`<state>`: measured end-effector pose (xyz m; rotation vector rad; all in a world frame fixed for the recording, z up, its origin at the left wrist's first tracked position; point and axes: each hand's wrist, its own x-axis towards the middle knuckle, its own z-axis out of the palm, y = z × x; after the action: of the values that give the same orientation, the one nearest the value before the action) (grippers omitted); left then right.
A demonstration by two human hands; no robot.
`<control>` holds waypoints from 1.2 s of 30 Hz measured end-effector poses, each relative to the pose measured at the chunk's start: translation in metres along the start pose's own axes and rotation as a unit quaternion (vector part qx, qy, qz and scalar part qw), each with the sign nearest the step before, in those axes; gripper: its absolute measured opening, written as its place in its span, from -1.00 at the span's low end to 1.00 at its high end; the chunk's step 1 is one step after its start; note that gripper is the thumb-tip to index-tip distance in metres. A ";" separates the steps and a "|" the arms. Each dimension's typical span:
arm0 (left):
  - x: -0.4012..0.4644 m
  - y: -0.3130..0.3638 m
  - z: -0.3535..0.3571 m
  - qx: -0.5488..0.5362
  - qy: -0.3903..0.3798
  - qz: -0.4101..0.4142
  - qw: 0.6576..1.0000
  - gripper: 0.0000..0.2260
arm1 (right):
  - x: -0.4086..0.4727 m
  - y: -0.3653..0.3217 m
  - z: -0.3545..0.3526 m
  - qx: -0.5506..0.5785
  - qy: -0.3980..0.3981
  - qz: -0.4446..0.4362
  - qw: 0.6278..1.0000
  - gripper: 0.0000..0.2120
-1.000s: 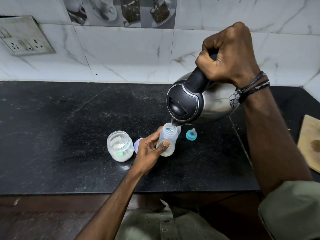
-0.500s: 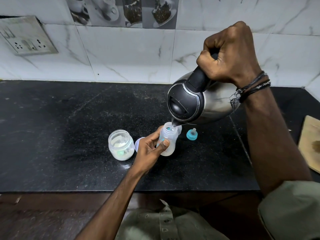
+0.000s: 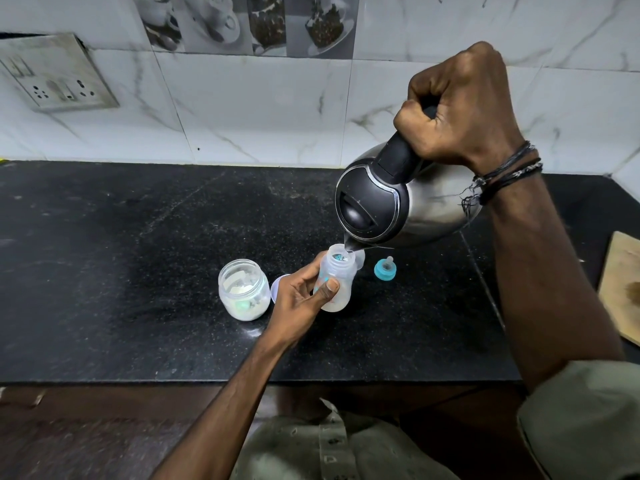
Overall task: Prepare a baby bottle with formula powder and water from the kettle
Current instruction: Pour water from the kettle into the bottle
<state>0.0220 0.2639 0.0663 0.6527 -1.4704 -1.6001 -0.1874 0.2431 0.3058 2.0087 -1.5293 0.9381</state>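
Black speckled stone counter (image 3: pixel 121 271) ran across the view, w/ white marble-look wall tiles (image 3: pixel 242 109) behind it and a grey switch-and-socket plate (image 3: pixel 57 76) set in the wall at far left. Above centre, a strip of grey printed tiles showing cups (image 3: pixel 242 24).

Left of middle on the counter stood a small clear glass jar (image 3: pixel 244 289), lid off, w/ white powder inside and something green low down, poss. a scoop, hard to tell through the glass. Just beside it, a pale round lid (image 3: pixel 277 285), mostly hidden behind the left hand (image 3: pixel 299 297). That hand was wrapped round a clear plastic baby bottle (image 3: pixel 337 277), thumb pressed on the near side, fingers curled behind; bottle upright on the counter, cap off, whitish liquid at the bottom.

Directly over the bottle mouth was the spout of a stainless steel kettle w/ black lid and handle (image 3: pixel 398 206), tipped steeply fwd, a thin clear stream running into the bottle. Right of the bottle, apart from it, a teal bottle ring w/ clear teat (image 3: pixel 385 269) sat on the counter.

Right hand (image 3: pixel 460 109) was clenched tight round the kettle handle, dark cord bracelets (image 3: pixel 509 174) at the wrist. Far right edge: corner of a wooden board (image 3: pixel 620 289).
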 end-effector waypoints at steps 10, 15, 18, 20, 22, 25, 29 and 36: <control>0.001 0.004 -0.001 -0.011 0.003 0.006 1.000 -0.60 | 0.002 0.000 -0.001 0.003 0.002 0.004 1.000 -0.78; 0.001 0.007 0.000 -0.020 0.006 0.004 1.000 -0.55 | 0.004 -0.001 -0.001 0.001 0.001 0.003 1.000 -0.78; 0.001 0.008 0.001 -0.020 -0.004 0.005 1.000 -0.58 | 0.004 -0.002 -0.001 0.005 -0.002 0.002 1.000 -0.79; 0.001 0.007 0.000 -0.024 0.000 0.004 1.000 -0.54 | 0.004 -0.003 -0.001 0.007 -0.003 0.000 1.000 -0.80; 0.001 0.007 0.000 -0.028 0.005 0.003 1.000 -0.51 | 0.005 -0.003 -0.001 0.004 -0.003 -0.001 1.000 -0.79; 0.001 0.007 -0.001 -0.029 0.000 0.005 1.000 -0.50 | 0.006 -0.003 -0.001 -0.001 -0.003 -0.003 1.000 -0.79; 0.001 0.006 -0.001 -0.031 0.003 0.005 0.999 -0.49 | 0.005 -0.004 -0.001 -0.002 -0.003 -0.008 1.000 -0.79; 0.001 0.007 0.000 -0.037 -0.001 0.007 0.999 -0.57 | 0.007 -0.005 -0.002 -0.003 -0.006 -0.008 1.000 -0.78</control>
<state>0.0230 0.2636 0.0737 0.5982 -1.4070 -1.6377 -0.1821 0.2411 0.3120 2.0234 -1.5197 0.9158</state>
